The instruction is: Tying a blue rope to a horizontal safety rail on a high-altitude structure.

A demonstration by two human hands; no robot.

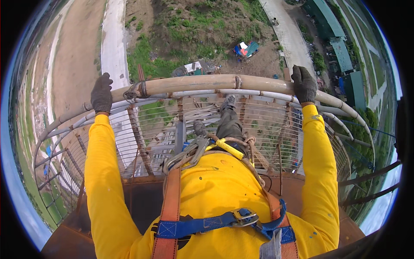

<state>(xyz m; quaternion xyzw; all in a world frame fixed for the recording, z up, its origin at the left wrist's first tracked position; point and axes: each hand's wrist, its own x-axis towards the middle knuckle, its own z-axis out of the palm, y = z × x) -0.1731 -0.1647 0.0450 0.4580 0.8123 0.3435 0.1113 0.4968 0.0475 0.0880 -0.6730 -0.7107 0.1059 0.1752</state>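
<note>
I stand high above the ground on a rusty platform, in yellow sleeves and dark work gloves. My left hand [101, 94] grips the curved top rail [194, 82] of a round guard railing at the left, beside a rope lashing [136, 91]. My right hand [304, 84] grips the same rail at the right. An orange and blue safety harness [207, 222] crosses my chest, with metal carabiners [189, 153] and a yellow hook [228, 148] hanging at my waist. One leg and boot [228, 103] reach toward the rail.
The railing's thin horizontal bars [258, 116] and rusty posts ring the platform [142, 194]. Far below lie a pale road [114, 43], a dirt patch with grass, a blue and red heap [246, 48] and green-roofed buildings [340, 47].
</note>
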